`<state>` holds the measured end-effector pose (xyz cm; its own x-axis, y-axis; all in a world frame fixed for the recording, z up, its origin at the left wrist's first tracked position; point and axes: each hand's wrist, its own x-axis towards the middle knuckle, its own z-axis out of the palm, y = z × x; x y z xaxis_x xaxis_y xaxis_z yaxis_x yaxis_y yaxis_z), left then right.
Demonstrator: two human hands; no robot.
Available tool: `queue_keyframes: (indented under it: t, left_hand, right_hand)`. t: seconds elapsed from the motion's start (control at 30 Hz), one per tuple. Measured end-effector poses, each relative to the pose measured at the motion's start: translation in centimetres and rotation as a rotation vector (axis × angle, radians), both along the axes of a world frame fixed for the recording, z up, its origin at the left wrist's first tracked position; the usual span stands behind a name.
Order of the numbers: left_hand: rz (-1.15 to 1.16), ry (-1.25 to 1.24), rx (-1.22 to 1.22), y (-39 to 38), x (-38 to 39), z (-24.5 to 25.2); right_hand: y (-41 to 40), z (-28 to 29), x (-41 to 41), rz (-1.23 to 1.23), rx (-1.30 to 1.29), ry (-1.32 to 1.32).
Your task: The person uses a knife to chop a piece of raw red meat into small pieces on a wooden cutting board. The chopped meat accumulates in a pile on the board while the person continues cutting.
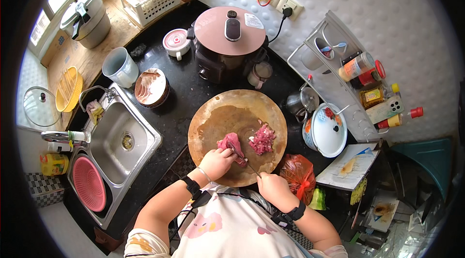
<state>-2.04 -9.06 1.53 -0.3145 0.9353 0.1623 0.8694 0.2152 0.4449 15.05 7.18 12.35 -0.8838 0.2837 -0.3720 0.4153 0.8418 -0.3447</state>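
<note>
A round wooden chopping board (210, 120) lies on the black counter in front of me. My left hand (217, 163) presses on a piece of raw red meat (232, 142) near the board's lower middle. My right hand (275, 189) is closed round the handle of a knife (253, 169) at the board's lower right edge; the handle is mostly hidden in the fist. The thin blade runs up and left into the meat, close beside my left fingertips. A small heap of chopped raw meat (262, 139) rests on the board to the right of the larger piece.
On the left is a steel sink (120, 123) with a pink plastic basket (89, 184). Behind the board stand an electric pressure cooker (229, 45), stacked bowls (150, 87) and a glass mug (261, 72). To the right are a lidded enamel pot (328, 130) and a red plastic bag (298, 176).
</note>
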Motion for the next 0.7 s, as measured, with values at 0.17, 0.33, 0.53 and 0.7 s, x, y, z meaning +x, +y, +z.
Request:
queue_keyframes:
  t: [0.17, 0.33, 0.53, 0.7]
  left_hand:
    - [0.006, -0.013, 0.009, 0.1, 0.0, -0.5]
    - [0.019, -0.054, -0.01, 0.0, 0.0, -0.5]
    - [0.08, -0.091, 0.088, -0.4, 0.0, -0.8]
    - [0.065, -0.058, 0.07, -1.1, -0.2, -0.1]
  right_hand:
    - [0.1, 0.3, 2.1, -0.02, -0.006, -0.08]
    - [-0.1, -0.7, 0.8, 0.009, -0.019, -0.055]
    - [-1.8, -3.2, -3.4, 0.009, 0.021, -0.015]
    - [-1.1, -3.7, -4.0, 0.066, 0.058, 0.032]
